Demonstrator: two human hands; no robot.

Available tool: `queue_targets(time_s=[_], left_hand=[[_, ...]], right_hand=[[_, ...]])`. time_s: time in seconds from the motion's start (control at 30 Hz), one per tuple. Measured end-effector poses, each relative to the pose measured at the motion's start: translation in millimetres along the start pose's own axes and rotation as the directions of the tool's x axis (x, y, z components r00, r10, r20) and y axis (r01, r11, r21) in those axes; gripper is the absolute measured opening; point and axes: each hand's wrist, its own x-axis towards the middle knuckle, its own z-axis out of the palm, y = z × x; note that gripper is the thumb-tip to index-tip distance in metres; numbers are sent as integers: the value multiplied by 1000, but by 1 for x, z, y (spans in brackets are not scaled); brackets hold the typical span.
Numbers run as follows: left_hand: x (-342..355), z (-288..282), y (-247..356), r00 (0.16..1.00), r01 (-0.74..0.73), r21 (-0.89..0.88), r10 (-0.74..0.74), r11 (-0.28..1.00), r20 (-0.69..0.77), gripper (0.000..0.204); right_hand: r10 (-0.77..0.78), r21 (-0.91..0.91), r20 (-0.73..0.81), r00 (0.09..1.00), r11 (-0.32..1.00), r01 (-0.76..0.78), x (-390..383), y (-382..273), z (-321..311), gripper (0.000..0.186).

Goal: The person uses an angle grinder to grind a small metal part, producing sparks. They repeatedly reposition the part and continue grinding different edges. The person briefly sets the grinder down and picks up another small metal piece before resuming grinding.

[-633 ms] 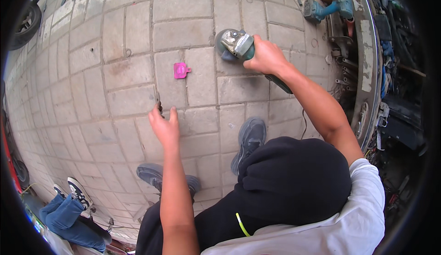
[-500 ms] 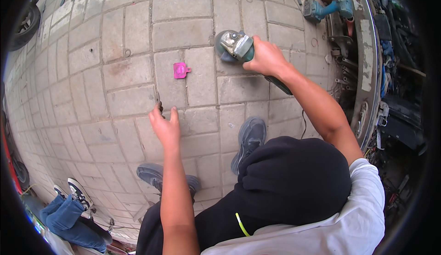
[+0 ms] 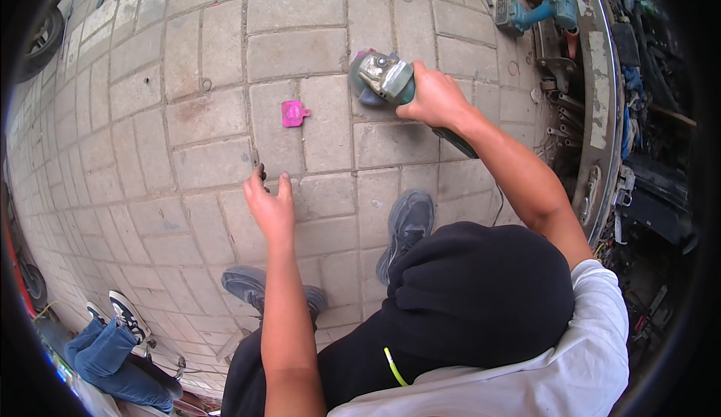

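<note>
My right hand [image 3: 435, 96] is wrapped round the body of an angle grinder [image 3: 387, 75], whose metal head and disc point left, low over the paving. At the disc's upper edge shows a small bit of pink; the rest of that pink thing is hidden. A flat pink brake pad [image 3: 292, 114] with a small tab lies on the bricks, left of the grinder. Nearer to me, my left hand [image 3: 270, 201] hovers above the paving with thumb and fingers apart. Its fingertips look dark, and nothing shows between them. The grinder's cable hangs below my right forearm.
A teal cordless power tool [image 3: 535, 15] lies at the far right, beside metal pipes [image 3: 565, 113] and a metal door sill [image 3: 597, 109]. Another person's jeans [image 3: 116, 357] and shoes show at the lower left. A wheel [image 3: 41, 42] stands at the far left.
The grinder's head has shifted very slightly left, and a bit of pink now shows at its disc. My left hand has stayed about where it was.
</note>
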Motion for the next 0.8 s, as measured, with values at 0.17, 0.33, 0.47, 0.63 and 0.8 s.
queue_targets(time_s=[0.17,0.33,0.47,0.63,0.8], left_hand=[[-1,2,1,1000,-23,3,23,1000,-11,47],[-1,2,4,1000,-1,1,1,1000,5,49],[-1,1,5,1000,12,5,-12,1000,7,49],[-1,2,6,1000,13,8,-14,1000,17,49],[0,2,7,1000,6,18,-6,1000,27,49]], right_hand=[[14,44,-12,1000,999,-14,2,2,0,62],[24,66,-29,999,998,-22,6,5,-3,63],[-4,53,-11,1000,999,5,-1,6,-1,61],[4,105,-48,999,994,1,2,8,2,60],[25,91,-23,999,996,-23,8,7,0,63]])
